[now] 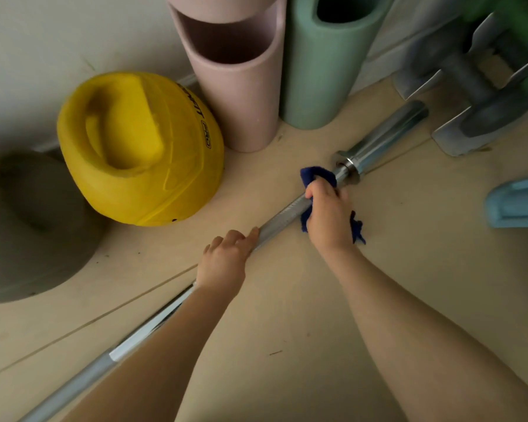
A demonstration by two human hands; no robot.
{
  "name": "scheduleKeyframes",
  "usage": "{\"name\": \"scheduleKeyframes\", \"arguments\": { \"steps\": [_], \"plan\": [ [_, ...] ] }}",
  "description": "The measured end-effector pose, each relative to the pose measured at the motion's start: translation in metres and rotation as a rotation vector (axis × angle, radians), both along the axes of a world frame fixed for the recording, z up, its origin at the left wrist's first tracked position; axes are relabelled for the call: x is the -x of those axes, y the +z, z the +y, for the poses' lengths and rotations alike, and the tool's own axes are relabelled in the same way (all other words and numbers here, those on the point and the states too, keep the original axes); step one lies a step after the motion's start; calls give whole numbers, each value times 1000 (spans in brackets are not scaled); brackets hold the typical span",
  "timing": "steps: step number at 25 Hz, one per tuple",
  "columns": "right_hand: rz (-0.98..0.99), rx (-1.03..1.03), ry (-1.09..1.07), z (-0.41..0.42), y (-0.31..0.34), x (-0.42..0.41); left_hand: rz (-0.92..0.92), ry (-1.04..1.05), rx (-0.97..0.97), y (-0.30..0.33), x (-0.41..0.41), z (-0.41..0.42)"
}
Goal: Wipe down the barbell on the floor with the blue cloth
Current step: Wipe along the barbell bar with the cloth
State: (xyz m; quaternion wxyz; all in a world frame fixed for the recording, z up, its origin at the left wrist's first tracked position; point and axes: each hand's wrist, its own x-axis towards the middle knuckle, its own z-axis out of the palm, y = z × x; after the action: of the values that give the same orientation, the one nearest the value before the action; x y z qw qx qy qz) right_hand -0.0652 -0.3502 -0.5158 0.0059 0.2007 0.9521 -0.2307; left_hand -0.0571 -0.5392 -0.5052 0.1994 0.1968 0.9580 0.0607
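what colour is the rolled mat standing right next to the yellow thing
Pale pink rolled mat, seen in the head view; the one beside it is green.

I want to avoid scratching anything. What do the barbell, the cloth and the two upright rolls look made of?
Barbell: bright metal, likely chromed steel, with mirror glints on the sleeve and fine knurling on the shaft. Cloth: soft dark blue fabric, bunched, its edge ragged. Pink roll and green roll: thick, matte, probably foam mats.

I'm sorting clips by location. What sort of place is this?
Probably a home gym or a workout corner: a barbell lies on the floor, with dumbbells close by and rolled exercise mats standing against the wall.
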Motion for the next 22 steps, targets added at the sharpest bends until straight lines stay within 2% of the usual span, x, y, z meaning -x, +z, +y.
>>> {"name": "scheduleKeyframes", "arguments": {
  "steps": [2, 4, 5, 6, 8, 10, 11, 14, 16, 18, 20, 22],
  "plan": [
    [-14, 4, 188, -35, -2, -19, -26, 57, 6, 4, 7, -1],
    [-14, 65, 420, -24, 1, -30, -47, 169, -35, 7, 5, 0],
    [-15, 126, 393, -9, 3, -25, -70, 235, -93, 9, 2, -1],
    [0, 182, 257, 2, 6, -17, -98, 296, -165, 10, -2, -2],
    [64, 318, -229, 4, 10, 1, -166, 386, -287, 11, -3, -5],
    [77, 545, -581, -32, 22, 9, -225, 450, -359, 11, 2, -9],
    [64, 612, -638, -51, 25, 6, -233, 461, -376, 12, 2, -11],
    [12, 584, -403, -79, 29, -18, -220, 467, -388, 15, 1, -13],
    [-13, 554, -384, -70, 26, -20, -211, 461, -388, 18, -1, -13],
    [25, 656, -660, -68, 27, -10, -221, 466, -378, 19, -3, -17],
    [70, 906, -938, -85, 29, -4, -225, 526, -293, 16, -4, -28],
    [-3, 1005, -986, -115, 33, -12, -255, 566, -217, 11, -8, -40]
  ]
}}
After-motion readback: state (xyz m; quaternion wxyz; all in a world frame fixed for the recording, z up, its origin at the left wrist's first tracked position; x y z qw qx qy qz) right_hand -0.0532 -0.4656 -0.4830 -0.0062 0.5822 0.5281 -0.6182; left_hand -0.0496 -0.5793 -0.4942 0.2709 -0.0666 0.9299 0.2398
